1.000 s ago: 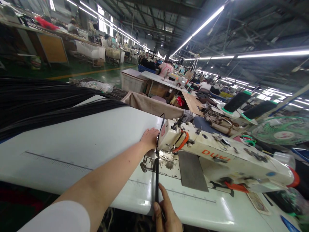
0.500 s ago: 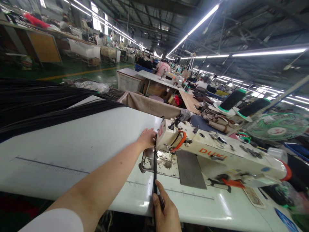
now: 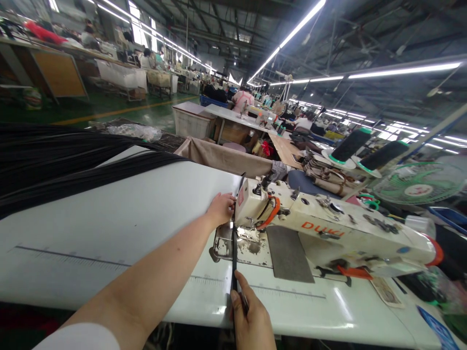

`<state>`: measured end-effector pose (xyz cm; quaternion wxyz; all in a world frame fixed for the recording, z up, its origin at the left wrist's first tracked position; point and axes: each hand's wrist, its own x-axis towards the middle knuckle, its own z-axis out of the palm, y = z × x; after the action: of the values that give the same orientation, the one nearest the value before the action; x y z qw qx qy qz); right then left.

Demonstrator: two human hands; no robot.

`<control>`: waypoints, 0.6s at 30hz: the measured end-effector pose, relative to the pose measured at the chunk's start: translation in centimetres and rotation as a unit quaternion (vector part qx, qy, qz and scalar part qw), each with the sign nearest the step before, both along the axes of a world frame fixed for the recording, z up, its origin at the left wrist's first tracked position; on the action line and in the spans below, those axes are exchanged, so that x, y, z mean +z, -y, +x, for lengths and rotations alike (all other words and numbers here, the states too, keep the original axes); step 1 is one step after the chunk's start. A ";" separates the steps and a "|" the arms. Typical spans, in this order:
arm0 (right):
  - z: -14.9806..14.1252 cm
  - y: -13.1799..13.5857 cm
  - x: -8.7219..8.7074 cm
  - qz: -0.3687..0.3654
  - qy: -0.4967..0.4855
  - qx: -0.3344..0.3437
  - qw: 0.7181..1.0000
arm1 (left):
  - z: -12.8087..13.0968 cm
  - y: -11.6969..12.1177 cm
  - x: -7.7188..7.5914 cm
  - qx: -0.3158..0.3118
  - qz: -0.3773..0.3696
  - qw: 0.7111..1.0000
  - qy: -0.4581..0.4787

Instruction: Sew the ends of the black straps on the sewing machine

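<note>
A narrow black fabric strip runs straight across the metal plate of a white sewing machine, passing under its needle end. Behind the needle my left hand has its fingers closed on the strip, partly hidden beside the machine head. At the near table edge my right hand pinches the strip between thumb and forefinger. Something dark and slim also shows inside that palm; I cannot make out what it is. A dark tip of the strip pokes up beyond the machine head.
Long black strips lie heaped over the table's left side. Ruler marks run along the white tabletop. Behind it hangs a beige cloth bin. Thread cones and a green fan stand at right. Other people sit farther back.
The strip's far tip shows more beyond the machine head. Both hands keep nearly the same places on it. The camera view has shifted slightly.
</note>
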<state>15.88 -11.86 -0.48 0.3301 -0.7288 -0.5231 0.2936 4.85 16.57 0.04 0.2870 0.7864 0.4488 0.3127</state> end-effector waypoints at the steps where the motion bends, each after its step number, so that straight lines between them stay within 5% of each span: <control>1: 0.0 0.0 -0.1 0.001 0.003 -0.001 1.000 | 0.0 0.0 0.0 0.005 -0.002 1.000 0.008; 10: 1.0 -0.7 0.5 0.129 0.065 0.009 0.989 | -0.3 -0.5 0.1 0.109 -0.045 0.988 0.095; 18: 2.5 -0.3 0.3 0.193 0.069 0.036 0.978 | -0.5 -0.4 1.9 0.215 -0.148 0.947 0.187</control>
<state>18.40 -11.56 -0.14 0.4170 -0.6504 -0.6176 0.1473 4.30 17.02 1.94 0.4048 0.5472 0.5866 0.4388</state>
